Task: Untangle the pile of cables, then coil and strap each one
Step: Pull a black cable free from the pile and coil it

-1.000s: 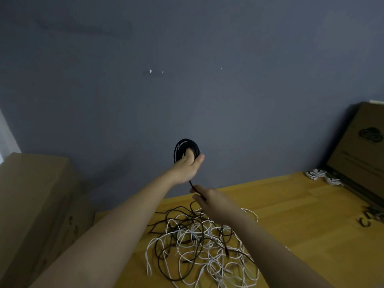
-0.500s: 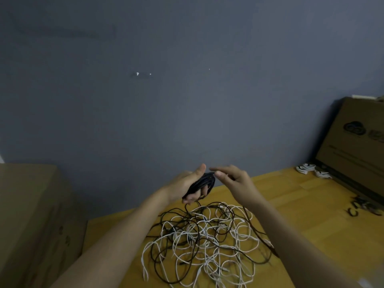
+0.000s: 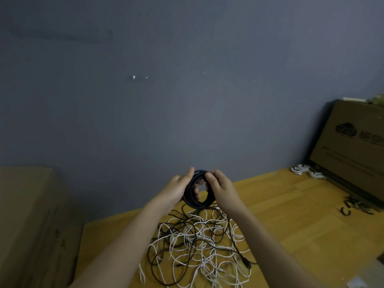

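Black coiled cable (image 3: 197, 196) gripped by both hands' fingers (image 3: 190, 175) — far fingers hidden, tangled pile (image 3: 199, 244) beneath blurred.

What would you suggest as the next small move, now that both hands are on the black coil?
Probably fetch a strap. The black coil looks fully wound, gripped by the left hand and right hand above the tangled pile, and no strap shows on it. Dark strap-like pieces lie on the floor to the right.

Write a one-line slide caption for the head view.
Both hands, left and right, hold a black cable coil above tangled cables.
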